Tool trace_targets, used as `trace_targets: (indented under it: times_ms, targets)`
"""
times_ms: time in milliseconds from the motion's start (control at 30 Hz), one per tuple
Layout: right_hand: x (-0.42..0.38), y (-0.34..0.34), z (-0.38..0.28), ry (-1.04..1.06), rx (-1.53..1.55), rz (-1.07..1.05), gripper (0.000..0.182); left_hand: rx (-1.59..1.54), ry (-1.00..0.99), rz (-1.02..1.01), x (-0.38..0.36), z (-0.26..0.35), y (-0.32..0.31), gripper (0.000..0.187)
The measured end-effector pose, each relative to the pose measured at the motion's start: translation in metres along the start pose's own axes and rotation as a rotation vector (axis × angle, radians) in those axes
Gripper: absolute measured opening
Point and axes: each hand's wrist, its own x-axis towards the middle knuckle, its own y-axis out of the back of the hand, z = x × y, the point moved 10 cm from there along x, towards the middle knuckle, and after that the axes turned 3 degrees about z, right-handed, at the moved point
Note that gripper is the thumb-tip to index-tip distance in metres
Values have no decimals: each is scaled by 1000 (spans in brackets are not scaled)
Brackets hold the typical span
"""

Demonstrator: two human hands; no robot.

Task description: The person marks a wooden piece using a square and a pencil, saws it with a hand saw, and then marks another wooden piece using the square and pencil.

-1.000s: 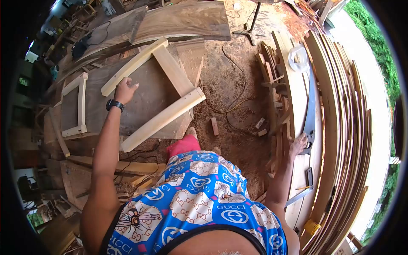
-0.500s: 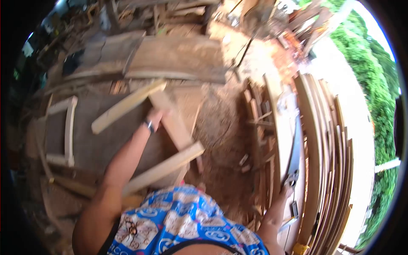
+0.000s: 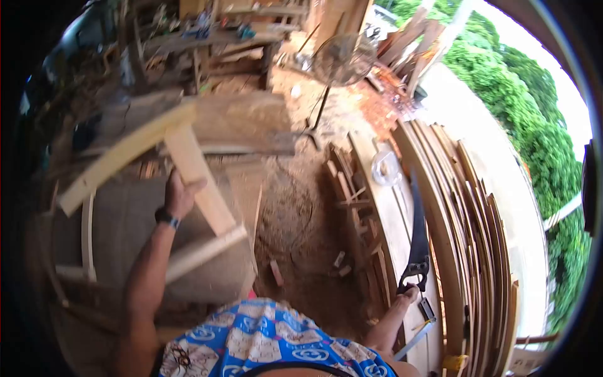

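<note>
A pale U-shaped wooden frame (image 3: 204, 182) hangs tilted over the worktable, with my left hand (image 3: 181, 193) gripping the edge of its middle board. On that wrist is a dark watch. At the right, my right hand (image 3: 409, 295) is closed on the black handle of a handsaw (image 3: 419, 229), whose blade points away over the stacked boards. Another light frame (image 3: 87, 235) lies on the dark worktable (image 3: 135, 235) at the left. Near the saw handle are a small black object (image 3: 426, 308) and a square tool (image 3: 416, 340) on a board.
Long planks (image 3: 468, 232) stand stacked at the right. A clear round container (image 3: 385, 168) rests on a board beside them. Wide slabs (image 3: 242, 122) lie beyond the worktable, and a round stand fan (image 3: 344, 60) stands farther back. Wood scraps (image 3: 276, 273) litter the ground.
My left hand has raised the wooden frame, which now reaches farther left and up over the table. The saw stays in my right hand. The whole view has shifted.
</note>
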Motion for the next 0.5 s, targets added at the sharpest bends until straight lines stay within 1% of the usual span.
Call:
trace_targets:
  times_ms: [33,67,100,133,167,200,233,300,333,367,400,433,467,500]
  targets:
    - [-9,1,-7,59,53,-1,13,-9,-59,-3,-5,20,0,54]
    - [-14,4,-15,121,112,-4,18,72,-76,9,-16,30,3,55]
    - [-37,5,-31,196,162,-22,24,151,-113,11,-27,45,2,55]
    - [-59,1,-44,252,209,-69,30,140,-136,-4,-37,52,-1,54]
    - [-82,-7,-51,289,231,-144,36,190,-135,-6,-49,60,-4,52]
    - [-128,-27,-65,273,234,-318,32,293,-229,32,-56,59,-2,55]
    - [-179,-49,-88,253,257,-484,28,327,-297,63,-66,67,-3,55]
    - [-220,-67,-97,70,193,-635,23,212,-175,2,-75,63,-11,44]
    - [-261,-86,-111,108,183,-810,21,211,-175,-6,-82,56,-15,44]
    - [-279,-91,-125,296,33,-853,30,255,-45,-102,-90,26,-27,45]
    - [-314,-95,-131,367,-1,-887,41,300,88,-197,-104,-2,-40,46]
    - [-358,-99,-132,437,-30,-921,55,302,82,-199,-113,-6,-45,46]
    - [-394,-101,-124,435,-58,-962,64,417,127,-234,-123,-16,-52,49]
    - [-441,-140,-103,448,-125,-972,73,511,191,-308,-89,-57,-66,52]
